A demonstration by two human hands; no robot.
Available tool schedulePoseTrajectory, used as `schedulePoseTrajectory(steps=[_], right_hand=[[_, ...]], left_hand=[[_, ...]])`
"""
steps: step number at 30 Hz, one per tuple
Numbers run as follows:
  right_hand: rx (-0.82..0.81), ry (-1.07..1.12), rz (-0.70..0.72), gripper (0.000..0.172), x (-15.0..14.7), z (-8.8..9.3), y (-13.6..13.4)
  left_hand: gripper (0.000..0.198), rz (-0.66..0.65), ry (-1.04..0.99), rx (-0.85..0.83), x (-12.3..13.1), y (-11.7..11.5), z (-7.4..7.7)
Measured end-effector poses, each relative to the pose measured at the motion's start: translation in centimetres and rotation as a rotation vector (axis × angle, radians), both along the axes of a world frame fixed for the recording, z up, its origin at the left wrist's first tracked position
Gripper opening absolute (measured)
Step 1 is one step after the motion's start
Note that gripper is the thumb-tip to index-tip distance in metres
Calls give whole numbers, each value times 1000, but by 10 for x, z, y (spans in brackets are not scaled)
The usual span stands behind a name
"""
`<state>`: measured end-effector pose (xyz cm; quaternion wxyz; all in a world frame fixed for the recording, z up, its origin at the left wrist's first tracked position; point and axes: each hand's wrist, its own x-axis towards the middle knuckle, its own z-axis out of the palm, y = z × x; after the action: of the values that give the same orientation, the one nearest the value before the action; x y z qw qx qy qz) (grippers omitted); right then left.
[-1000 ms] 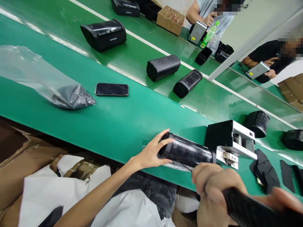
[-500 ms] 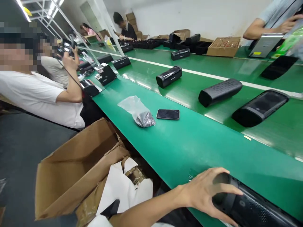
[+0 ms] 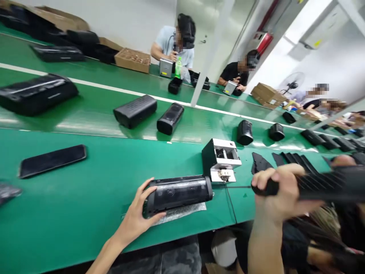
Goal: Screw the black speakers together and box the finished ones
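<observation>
A black speaker [image 3: 179, 193] lies on its side on the green bench, a perforated face showing. My left hand [image 3: 139, 209] grips its left end, thumb in front and fingers over the top. Under it is a flat piece of clear plastic wrap [image 3: 185, 214]. My right hand [image 3: 281, 190] is closed around a black electric screwdriver [image 3: 330, 184], held level and partly blurred. Its thin bit points left, ending near the front of a small black-and-white screw feeder [image 3: 225, 154]. Whether the bit touches the feeder I cannot tell.
On the left lie a phone [image 3: 53, 160] and a plastic bag [image 3: 8, 193]. Black panels [image 3: 296, 161] lie right of the feeder. Several speakers stand on the green conveyor, including one nearby [image 3: 170, 118]. A co-worker [image 3: 319, 243] sits close on my right.
My view has swung right, bringing in the screw feeder and my right hand with the electric screwdriver. My left hand still holds the speaker's left end.
</observation>
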<state>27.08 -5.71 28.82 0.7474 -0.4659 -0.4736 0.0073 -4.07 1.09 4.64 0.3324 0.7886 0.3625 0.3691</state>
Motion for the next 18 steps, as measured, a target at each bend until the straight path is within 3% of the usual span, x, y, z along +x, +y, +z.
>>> schedulePoseTrajectory(steps=[1, 4, 8, 11, 16, 18], right_hand=[[23, 5, -68, 10, 16, -1, 5], [55, -5, -150, 42, 47, -17, 23], [16, -51, -163, 53, 58, -46, 44], [-65, -35, -117, 54, 58, -57, 46], [-171, 73, 37, 60, 30, -45, 12], [-148, 134, 121, 41, 2, -31, -5]], left_hand=[[66, 9, 8, 9, 0, 0, 0], [67, 22, 24, 21, -1, -1, 0], [68, 21, 25, 16, -3, 0, -2], [69, 13, 18, 10, -3, 0, -3], [70, -9, -6, -17, 1, -2, 2], [72, -25, -29, -18, 3, -3, 5]])
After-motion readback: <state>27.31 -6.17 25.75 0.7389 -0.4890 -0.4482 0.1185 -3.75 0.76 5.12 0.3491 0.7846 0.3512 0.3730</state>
